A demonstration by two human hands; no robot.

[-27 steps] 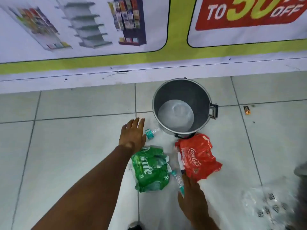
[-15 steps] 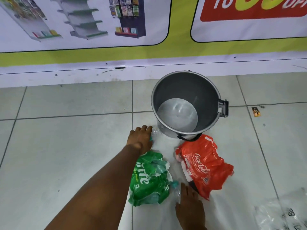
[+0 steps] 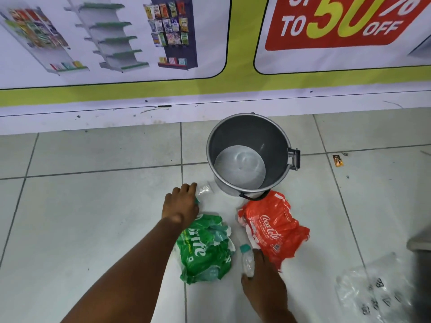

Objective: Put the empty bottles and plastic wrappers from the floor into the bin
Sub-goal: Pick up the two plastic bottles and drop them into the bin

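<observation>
A grey metal bin (image 3: 278,139) stands on the tiled floor near the wall. My left hand (image 3: 182,203) is closed on a small clear bottle (image 3: 204,190) with a teal cap, just left of the bin's base. My right hand (image 3: 263,278) grips a second clear bottle (image 3: 247,261), teal cap pointing up, between the two wrappers. A crumpled green Sprite wrapper (image 3: 205,250) lies under my left forearm. A red Coca-Cola wrapper (image 3: 274,229) lies in front of the bin.
A clear plastic wrapper with black print (image 3: 373,292) lies at the lower right, beside a dark object (image 3: 419,252) at the frame edge. A small orange scrap (image 3: 337,160) sits right of the bin. The banner wall (image 3: 210,54) runs behind.
My left hand came down and closed over the small bottle beside the bin. My right hand wrapped around the second bottle, whose cap end now shows above my fingers.
</observation>
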